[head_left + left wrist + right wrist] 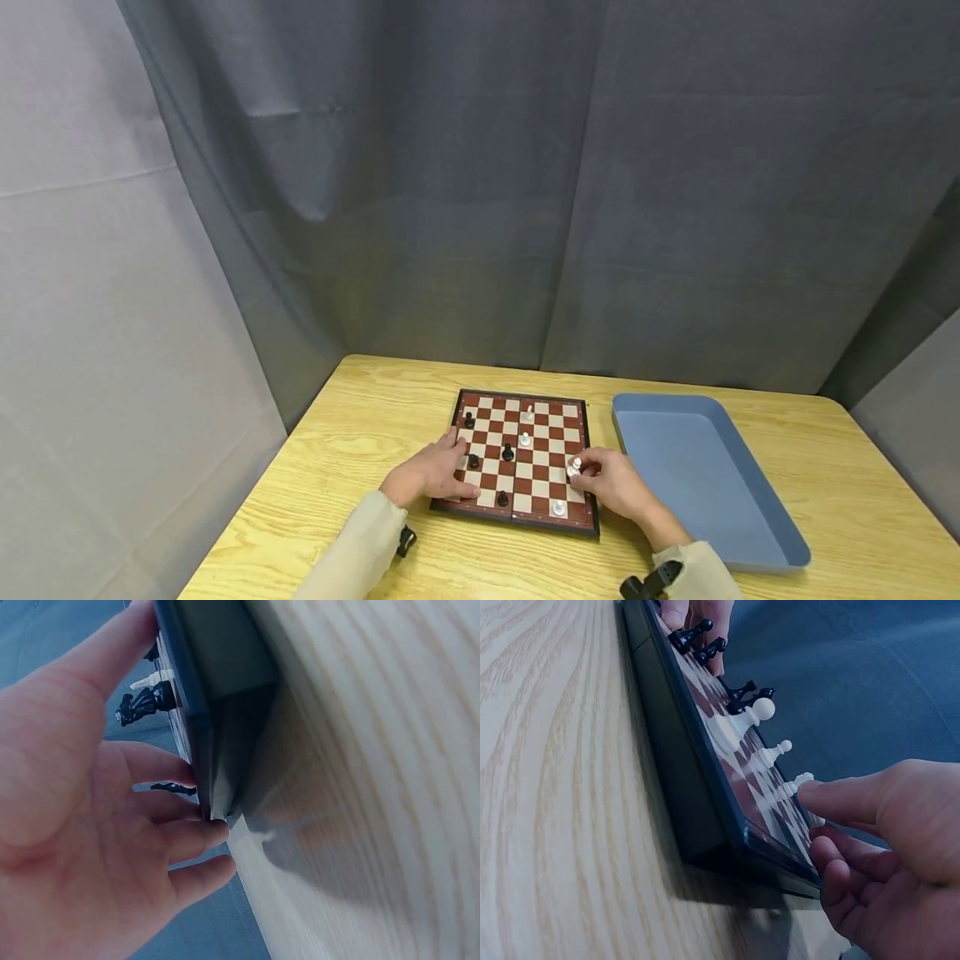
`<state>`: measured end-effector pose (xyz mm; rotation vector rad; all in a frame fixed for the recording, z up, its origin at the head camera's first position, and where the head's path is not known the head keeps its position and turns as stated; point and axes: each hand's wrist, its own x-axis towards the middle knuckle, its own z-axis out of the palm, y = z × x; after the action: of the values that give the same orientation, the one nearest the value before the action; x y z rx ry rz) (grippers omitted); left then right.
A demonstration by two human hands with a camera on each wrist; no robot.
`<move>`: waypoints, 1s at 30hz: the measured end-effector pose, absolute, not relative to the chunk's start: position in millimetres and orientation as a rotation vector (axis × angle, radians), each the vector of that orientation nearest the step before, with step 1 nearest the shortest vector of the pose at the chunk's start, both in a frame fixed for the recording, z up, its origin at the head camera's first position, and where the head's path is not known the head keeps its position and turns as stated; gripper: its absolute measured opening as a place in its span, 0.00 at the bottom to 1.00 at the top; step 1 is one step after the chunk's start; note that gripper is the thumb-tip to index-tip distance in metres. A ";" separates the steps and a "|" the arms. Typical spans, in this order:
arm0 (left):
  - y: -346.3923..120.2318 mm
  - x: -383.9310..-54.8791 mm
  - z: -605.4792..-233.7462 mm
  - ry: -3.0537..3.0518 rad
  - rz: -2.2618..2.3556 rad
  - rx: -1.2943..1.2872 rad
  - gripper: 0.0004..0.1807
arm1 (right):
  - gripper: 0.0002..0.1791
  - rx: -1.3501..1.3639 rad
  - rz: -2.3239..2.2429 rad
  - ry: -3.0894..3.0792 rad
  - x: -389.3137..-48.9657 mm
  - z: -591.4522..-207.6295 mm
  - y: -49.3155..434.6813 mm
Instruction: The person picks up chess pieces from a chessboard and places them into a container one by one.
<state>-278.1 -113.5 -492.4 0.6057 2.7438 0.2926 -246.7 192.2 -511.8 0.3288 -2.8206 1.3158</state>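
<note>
Right hand (611, 483) pinched a white piece (576, 465) — apparently mid-placement, gentle release called for — left hand (433, 469) spread at the chessboard (540, 488) edge.

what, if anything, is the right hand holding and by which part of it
A white chess piece, pinched in the right hand. The grip partly hides it, so exactly which part is held cannot be told.

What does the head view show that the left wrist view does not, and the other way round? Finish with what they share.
Only the head view shows the blue tray and the right hand, which pinches a white chess piece. Only the left wrist view shows the palm of the left hand. Both show that hand at the edge of the chessboard, black pieces, the table and the grey curtain.
</note>
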 end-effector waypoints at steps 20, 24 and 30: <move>-113.6 -278.1 -492.3 2.737 0.280 0.636 0.51 | 0.07 0.452 1.310 -2.776 -249.2 -478.9 214.5; -113.9 -278.0 -493.1 2.746 0.257 0.634 0.51 | 0.07 0.478 1.239 -2.787 -251.4 -466.7 222.3; -116.0 -278.8 -492.8 2.754 0.250 0.641 0.51 | 0.08 0.467 1.156 -2.827 -258.4 -455.7 237.0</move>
<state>-278.8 -116.0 -492.8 0.6406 2.7540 0.2502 -258.4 237.0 -455.7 0.4673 -2.8267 1.1563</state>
